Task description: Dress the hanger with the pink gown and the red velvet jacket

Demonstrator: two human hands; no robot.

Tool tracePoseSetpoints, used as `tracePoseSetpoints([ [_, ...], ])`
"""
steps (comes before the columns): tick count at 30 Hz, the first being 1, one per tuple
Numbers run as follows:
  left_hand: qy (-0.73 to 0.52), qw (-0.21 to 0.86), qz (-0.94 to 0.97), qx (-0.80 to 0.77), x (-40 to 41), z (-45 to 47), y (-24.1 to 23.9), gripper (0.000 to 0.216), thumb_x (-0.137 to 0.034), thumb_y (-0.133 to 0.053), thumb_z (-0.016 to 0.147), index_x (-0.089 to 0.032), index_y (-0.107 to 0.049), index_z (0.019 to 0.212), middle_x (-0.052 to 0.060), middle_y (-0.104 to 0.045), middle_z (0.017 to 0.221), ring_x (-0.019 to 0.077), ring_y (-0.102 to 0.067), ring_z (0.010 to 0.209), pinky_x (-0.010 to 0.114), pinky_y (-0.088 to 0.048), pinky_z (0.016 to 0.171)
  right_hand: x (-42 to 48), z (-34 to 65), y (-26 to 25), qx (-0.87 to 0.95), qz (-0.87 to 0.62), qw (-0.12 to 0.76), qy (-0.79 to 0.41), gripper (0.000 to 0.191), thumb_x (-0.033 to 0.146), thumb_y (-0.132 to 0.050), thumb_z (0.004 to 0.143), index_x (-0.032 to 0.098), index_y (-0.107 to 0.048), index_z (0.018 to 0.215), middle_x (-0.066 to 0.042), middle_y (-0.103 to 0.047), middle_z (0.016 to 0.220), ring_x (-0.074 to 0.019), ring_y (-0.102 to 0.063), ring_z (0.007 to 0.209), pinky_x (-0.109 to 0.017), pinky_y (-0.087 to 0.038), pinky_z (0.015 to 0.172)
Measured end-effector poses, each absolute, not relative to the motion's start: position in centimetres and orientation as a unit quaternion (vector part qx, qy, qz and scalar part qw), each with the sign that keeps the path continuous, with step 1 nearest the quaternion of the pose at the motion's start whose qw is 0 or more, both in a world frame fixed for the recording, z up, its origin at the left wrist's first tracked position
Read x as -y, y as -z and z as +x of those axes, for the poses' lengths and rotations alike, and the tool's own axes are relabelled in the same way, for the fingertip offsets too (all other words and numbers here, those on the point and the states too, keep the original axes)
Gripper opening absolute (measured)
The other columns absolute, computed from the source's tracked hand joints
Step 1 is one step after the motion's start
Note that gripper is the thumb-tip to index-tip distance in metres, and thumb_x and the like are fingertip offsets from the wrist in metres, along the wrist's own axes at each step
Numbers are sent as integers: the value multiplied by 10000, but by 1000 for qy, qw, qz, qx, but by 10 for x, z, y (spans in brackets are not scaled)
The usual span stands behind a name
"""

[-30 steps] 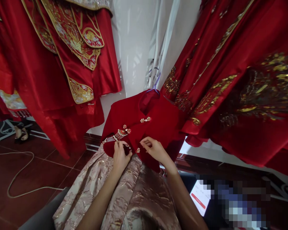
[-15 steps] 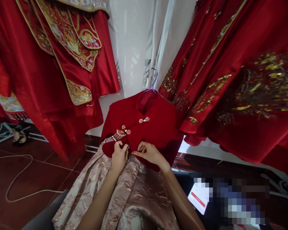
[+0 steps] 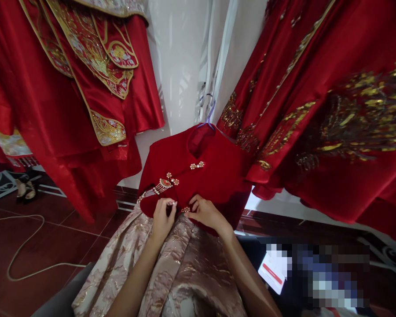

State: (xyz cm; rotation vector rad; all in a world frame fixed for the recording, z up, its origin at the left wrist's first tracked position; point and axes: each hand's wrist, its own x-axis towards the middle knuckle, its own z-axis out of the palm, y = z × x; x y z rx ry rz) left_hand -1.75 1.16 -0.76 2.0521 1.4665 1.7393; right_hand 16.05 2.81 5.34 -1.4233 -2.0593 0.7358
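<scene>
A red velvet jacket (image 3: 214, 180) hangs in front of me over a pale pink brocade skirt (image 3: 181, 264). Beaded flower clasps (image 3: 197, 165) and a tasselled ornament (image 3: 165, 183) decorate its front. At the lower front opening, my right hand (image 3: 207, 215) has its fingers curled on the jacket's edge, the thumb by a flower clasp (image 3: 185, 210). My left hand (image 3: 164, 215) is close by on the left flap, thumb and forefinger pinched together. Whatever lies between those left fingertips is too small to make out.
A purple hanger (image 3: 210, 115) holds the jacket up. Red embroidered garments (image 3: 108, 88) hang at the left, and more with gold sequins (image 3: 356, 119) at the right. A lit phone screen (image 3: 272, 270) is at lower right. A cable (image 3: 41, 224) and heeled shoes (image 3: 26, 190) are on the tiled floor.
My left fingers have come up slightly off the flap and closed into a pinch. The right fingers have shifted a little, and more of the lower flower clasp shows.
</scene>
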Motion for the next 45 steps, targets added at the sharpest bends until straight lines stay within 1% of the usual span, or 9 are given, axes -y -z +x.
tracePoseSetpoints([
  [4, -609, 74, 629, -476, -9, -19, 10, 106, -211, -583, 803, -178, -573, 904, 28, -621, 844, 131, -591, 778, 268, -490, 750, -29, 155, -55, 776, -520, 253, -250, 164, 278, -712, 674, 161, -619, 741, -44, -679, 733, -141, -618, 659, -226, -439, 598],
  [10, -620, 189, 604, -465, -7, -19, 13, 167, -222, -601, 769, -170, -627, 925, 31, -665, 873, 124, -637, 749, 255, -535, 722, -15, 152, -77, 767, -457, 288, -346, 210, 397, -639, 754, 191, -601, 765, -5, -672, 660, -134, -640, 594, -207, -442, 537],
  [13, -630, 248, 586, -445, -8, -18, 14, 196, -234, -613, 762, -161, -642, 941, 44, -677, 891, 135, -650, 790, 265, -549, 751, -18, 142, -70, 753, -463, 346, -314, 166, 349, -622, 763, 195, -561, 755, -10, -671, 719, -128, -635, 606, -209, -457, 555],
  [16, -640, 279, 569, -434, -8, -19, 15, 200, -252, -612, 775, -150, -658, 941, 63, -686, 907, 143, -655, 825, 274, -551, 778, -23, 134, -61, 748, -472, 374, -279, 158, 335, -616, 766, 200, -537, 742, -8, -656, 716, -125, -623, 616, -216, -471, 588],
  [21, -644, 291, 558, -436, -8, -19, 17, 249, -263, -634, 771, -157, -655, 995, 71, -683, 961, 144, -656, 839, 283, -550, 799, -23, 137, -62, 753, -450, 382, -290, 169, 346, -626, 770, 200, -542, 785, -7, -655, 733, -126, -624, 642, -222, -483, 609],
  [27, -643, 286, 558, -439, -9, -18, 19, 226, -295, -661, 744, -157, -688, 920, 60, -694, 904, 152, -662, 811, 285, -558, 780, -26, 133, -53, 757, -456, 369, -288, 179, 342, -637, 767, 194, -550, 818, -14, -666, 771, -121, -628, 639, -224, -491, 612],
  [31, -638, 287, 561, -443, -11, -20, 21, 228, -296, -660, 738, -165, -700, 920, 56, -701, 899, 152, -666, 806, 286, -557, 783, -31, 130, -45, 754, -462, 368, -286, 154, 301, -628, 778, 199, -562, 873, -21, -679, 822, -125, -647, 692, -226, -500, 643],
  [35, -634, 295, 558, -447, -13, -21, 23, 238, -288, -667, 726, -167, -707, 927, 56, -708, 891, 157, -674, 802, 294, -561, 782, -32, 130, -42, 761, -455, 370, -276, 112, 250, -615, 786, 207, -564, 875, -10, -681, 827, -124, -651, 705, -223, -497, 647],
  [45, -615, 293, 566, -464, -14, -25, 21, 225, -285, -665, 730, -175, -723, 917, 58, -722, 887, 167, -684, 800, 304, -568, 776, -31, 129, -43, 760, -469, 360, -269, 93, 235, -601, 787, 214, -575, 874, -7, -682, 820, -128, -651, 695, -225, -500, 641],
])
